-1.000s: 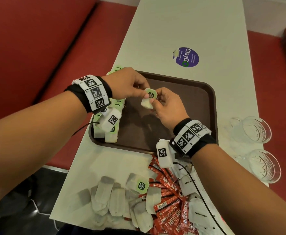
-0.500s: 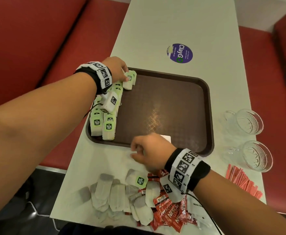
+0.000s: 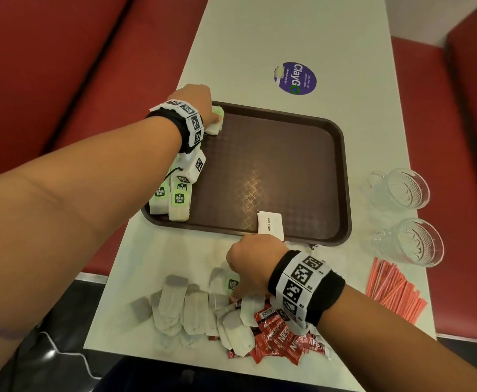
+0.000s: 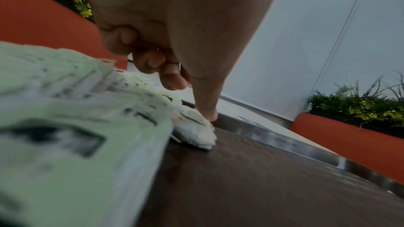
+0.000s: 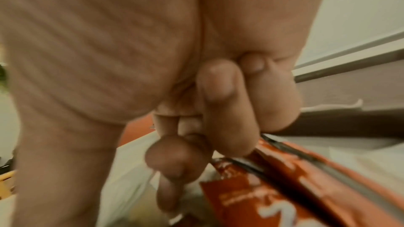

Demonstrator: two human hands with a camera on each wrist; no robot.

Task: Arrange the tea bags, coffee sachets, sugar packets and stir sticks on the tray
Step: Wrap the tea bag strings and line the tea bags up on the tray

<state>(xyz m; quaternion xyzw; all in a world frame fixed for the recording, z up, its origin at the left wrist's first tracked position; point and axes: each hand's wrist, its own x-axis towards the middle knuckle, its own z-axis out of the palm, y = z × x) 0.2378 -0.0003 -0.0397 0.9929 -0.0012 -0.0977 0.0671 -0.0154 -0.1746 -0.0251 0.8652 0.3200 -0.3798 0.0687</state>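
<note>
Tray (image 3: 342, 176) is our landmark. Tea bag (image 3: 214, 123) sits in its far-left corner, at the head of the tea bag row (image 3: 175, 199) along the left rim. Our left hand (image 3: 195, 103) presses it down with one straight finger – other fingers curled, holding nothing. Sugar packet (image 3: 270, 224) lies at the tray's near edge. Just below the tray on the worktop (image 3: 260, 38), our right hand (image 3: 248, 267) reaches into the loose tea bags (image 3: 192, 306) and coffee sachets (image 3: 282, 335) – grip unclear. Stir sticks (image 3: 393, 290) lie near-right of the tray.
</note>
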